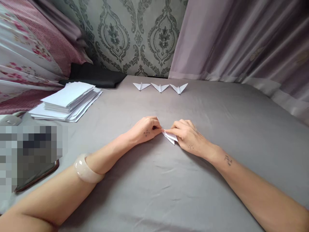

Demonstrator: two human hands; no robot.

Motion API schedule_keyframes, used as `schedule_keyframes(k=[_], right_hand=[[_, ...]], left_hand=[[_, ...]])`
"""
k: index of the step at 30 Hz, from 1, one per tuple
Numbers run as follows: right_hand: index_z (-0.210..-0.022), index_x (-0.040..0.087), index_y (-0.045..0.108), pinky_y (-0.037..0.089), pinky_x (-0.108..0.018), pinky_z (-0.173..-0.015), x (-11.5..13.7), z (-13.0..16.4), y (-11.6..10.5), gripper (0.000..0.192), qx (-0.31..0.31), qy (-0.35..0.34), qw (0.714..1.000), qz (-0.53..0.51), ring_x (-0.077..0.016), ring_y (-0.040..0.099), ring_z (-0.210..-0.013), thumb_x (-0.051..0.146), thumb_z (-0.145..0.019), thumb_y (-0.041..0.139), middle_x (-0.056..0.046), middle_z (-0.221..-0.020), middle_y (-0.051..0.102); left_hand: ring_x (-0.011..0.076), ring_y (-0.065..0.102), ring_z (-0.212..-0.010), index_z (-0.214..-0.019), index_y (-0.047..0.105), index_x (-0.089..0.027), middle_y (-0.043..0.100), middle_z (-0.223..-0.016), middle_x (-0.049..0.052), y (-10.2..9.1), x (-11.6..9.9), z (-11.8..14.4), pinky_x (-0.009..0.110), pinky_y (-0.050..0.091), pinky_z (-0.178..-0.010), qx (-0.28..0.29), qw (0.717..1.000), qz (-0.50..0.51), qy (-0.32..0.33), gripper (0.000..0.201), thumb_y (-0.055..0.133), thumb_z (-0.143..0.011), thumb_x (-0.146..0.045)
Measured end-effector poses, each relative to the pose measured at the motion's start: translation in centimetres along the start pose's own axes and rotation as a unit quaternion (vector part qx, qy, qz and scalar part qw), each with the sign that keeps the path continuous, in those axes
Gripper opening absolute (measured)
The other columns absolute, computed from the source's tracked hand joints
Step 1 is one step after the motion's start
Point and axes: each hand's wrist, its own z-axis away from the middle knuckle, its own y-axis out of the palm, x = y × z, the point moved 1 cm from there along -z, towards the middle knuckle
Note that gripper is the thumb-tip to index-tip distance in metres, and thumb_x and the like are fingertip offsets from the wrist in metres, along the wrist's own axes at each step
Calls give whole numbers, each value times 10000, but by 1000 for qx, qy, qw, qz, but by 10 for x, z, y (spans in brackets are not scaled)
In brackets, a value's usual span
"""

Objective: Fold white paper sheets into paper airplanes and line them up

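A small folded white paper lies between my hands at the middle of the grey cloth. Thumb and fingers of my left hand pinch its pointed far-left end. My right hand is closed over its right side, with the index finger stretched along it to the same tip. Part of the paper is hidden under the right fingers. Beyond my hands, three folded paper planes stand in a row with their wings spread: a left one, a middle one and a right one.
A stack of white paper sheets sits at the back left, in front of a folded black cloth. A dark-edged object, partly pixelated, lies at the left. Curtains hang at right and left of a patterned wall.
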Motion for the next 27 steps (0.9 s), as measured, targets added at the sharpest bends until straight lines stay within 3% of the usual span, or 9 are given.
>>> schedule_keyframes(k=[6,14,17,20,23,27], right_hand=[[-1002,182,698,400,-312,-793,-9,3,2,341,-21,36,997,-62,-167,504,-837,18,-826,457,-50,-922,624],[-1010,246,730,418,-301,-772,-12,6,-12,450,44,3,996,-72,-174,524,-902,-12,-789,437,-51,-992,626],[-891,248,751,416,-269,-722,-14,6,-16,397,65,37,990,-117,-142,554,-842,10,-770,458,-27,-1004,644],[-705,213,712,396,-241,-634,-13,5,-16,316,40,94,981,-165,-100,547,-707,21,-721,462,0,-940,657],[-728,196,651,411,-245,-628,-12,1,-12,219,-32,185,956,-224,-105,547,-655,63,-715,477,12,-800,655],[-838,175,629,466,-270,-686,-8,-3,-11,125,-100,279,880,-371,-144,599,-743,268,-815,550,-25,-816,669]], left_hand=[[123,535,-686,-763,640,-175,605,-792,4,-1,-2,0,224,405,-632,0,999,31,-16,123,600,-834,-266],[151,541,-754,-830,638,-181,578,-864,34,0,-4,-1,264,433,-705,15,999,32,-27,120,563,-848,-273],[154,536,-756,-840,646,-184,573,-899,44,0,-2,-1,272,434,-710,25,998,47,-33,133,569,-842,-292],[147,521,-736,-824,638,-181,568,-895,41,0,1,0,265,423,-683,26,997,67,-29,144,567,-844,-305],[129,483,-674,-819,623,-182,559,-810,16,0,3,3,246,389,-619,25,995,92,-35,152,565,-855,-318],[111,434,-608,-881,597,-179,520,-691,-18,1,2,8,232,346,-562,12,985,163,-50,190,560,-879,-366]])
